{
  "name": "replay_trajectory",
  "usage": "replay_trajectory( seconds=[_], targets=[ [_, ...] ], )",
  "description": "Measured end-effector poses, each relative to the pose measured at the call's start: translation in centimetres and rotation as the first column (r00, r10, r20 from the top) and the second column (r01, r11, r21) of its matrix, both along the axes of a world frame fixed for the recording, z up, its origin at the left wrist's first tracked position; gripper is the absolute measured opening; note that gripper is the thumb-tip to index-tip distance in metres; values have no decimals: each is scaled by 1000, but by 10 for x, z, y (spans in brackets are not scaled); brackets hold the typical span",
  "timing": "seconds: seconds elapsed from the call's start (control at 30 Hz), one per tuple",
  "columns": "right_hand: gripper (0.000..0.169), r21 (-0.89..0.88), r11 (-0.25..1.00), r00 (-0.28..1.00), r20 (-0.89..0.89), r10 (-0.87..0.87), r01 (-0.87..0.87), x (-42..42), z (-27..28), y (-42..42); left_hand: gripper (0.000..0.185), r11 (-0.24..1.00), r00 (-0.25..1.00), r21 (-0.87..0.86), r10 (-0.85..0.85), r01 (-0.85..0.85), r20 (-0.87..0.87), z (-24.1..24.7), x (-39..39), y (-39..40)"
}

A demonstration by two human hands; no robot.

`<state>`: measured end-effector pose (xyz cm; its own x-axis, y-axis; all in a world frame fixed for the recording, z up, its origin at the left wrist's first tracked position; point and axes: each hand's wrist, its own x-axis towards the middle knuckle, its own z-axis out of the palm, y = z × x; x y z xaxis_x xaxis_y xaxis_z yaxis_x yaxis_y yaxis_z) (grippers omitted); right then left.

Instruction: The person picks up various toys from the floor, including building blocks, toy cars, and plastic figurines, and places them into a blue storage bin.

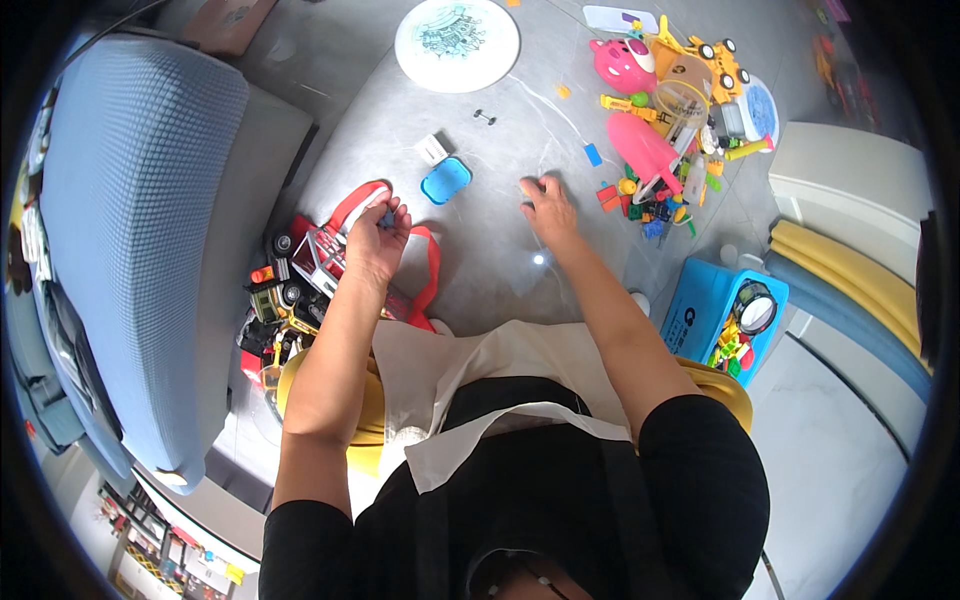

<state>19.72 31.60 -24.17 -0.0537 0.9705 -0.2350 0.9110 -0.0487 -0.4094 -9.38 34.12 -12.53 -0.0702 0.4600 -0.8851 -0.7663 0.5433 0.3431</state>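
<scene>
My left hand (382, 236) is raised over a clear bag with red straps (427, 274), its fingers curled around a small dark blue piece (387, 219). Low over the grey tiled floor (487, 232), my right hand (553, 211) has bent fingers, with a tiny yellowish bit (526, 192) at the fingertips; whether it is gripped is unclear. Between the hands and farther off lie a shallow blue plastic tray (445, 181) and a small white ridged piece (432, 150). Beyond them is a toy axle with two wheels (485, 117). A flat blue piece (592, 155) lies past my right hand.
Mixed toys, including a pink toy shovel (641, 146) and a yellow toy truck (724, 67), are heaped at far right. A blue toy bin (694, 311) stands near my right elbow. Toy vehicles (281, 292) crowd the left, beside a blue-covered sofa (142, 225). A white round lid (457, 71) lies ahead.
</scene>
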Motion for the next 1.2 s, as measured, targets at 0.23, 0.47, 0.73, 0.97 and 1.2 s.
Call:
replay_trajectory(
  seconds=[0.23, 0.47, 0.73, 0.97, 1.2],
  targets=[
    [18, 76, 995, 989, -129, 71, -62, -5, -25, 22, 19, 999, 999, 39, 30, -29, -33, 13, -4, -11],
    [39, 6, 973, 958, -170, 229, -231, -101, 29, 83, 17, 997, 996, 34, 74, -72, -48, 24, -8, -11],
    [66, -326, 888, 908, 157, 388, -324, -143, 20, 108, 16, 996, 996, 36, 87, -86, -31, 24, -11, -6],
    [67, -321, 932, 984, 5, 181, -169, -126, 18, 100, 17, 999, 998, 22, 49, -48, -26, 9, -8, 3],
    [63, -154, 932, 845, -393, -362, 327, -30, 40, 55, 17, 997, 997, 11, -82, 82, 2, -10, 28, 29]
  ],
)
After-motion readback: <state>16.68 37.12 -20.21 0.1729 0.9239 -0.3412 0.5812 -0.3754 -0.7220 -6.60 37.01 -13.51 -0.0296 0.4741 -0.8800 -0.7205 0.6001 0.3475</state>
